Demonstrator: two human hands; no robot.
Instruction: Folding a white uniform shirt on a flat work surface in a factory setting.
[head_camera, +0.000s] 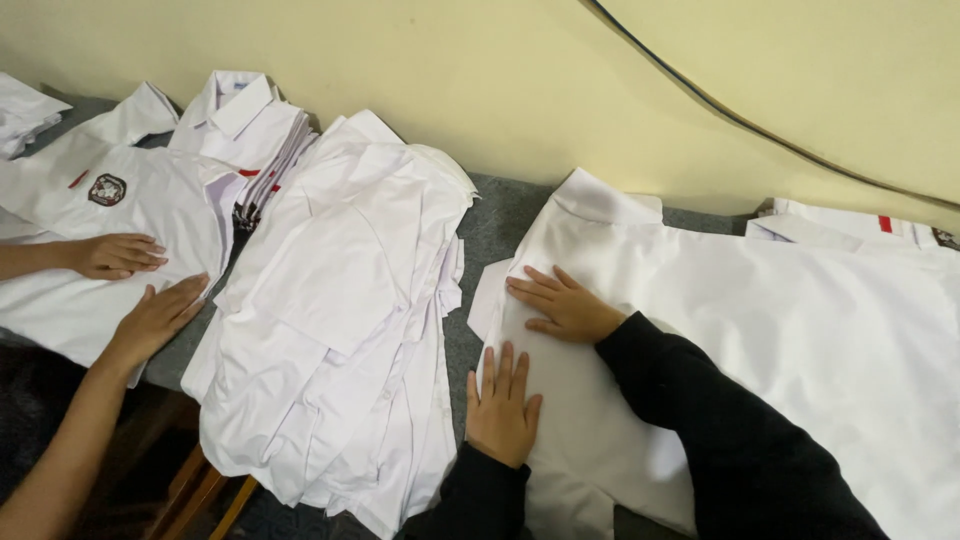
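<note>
White cotton fills our view: we press a large white collared shirt (760, 330), laid out on the grey worktop (492, 222), with both hands flat and fingers spread, holding nothing. Our left hand (502, 405) lies near its edge, our right hand (565, 303) just above. Beside it sits a pile of folded white shirts (340, 310); a co-worker's bare hands (130, 285) smooth a white badged shirt (110, 210).
</note>
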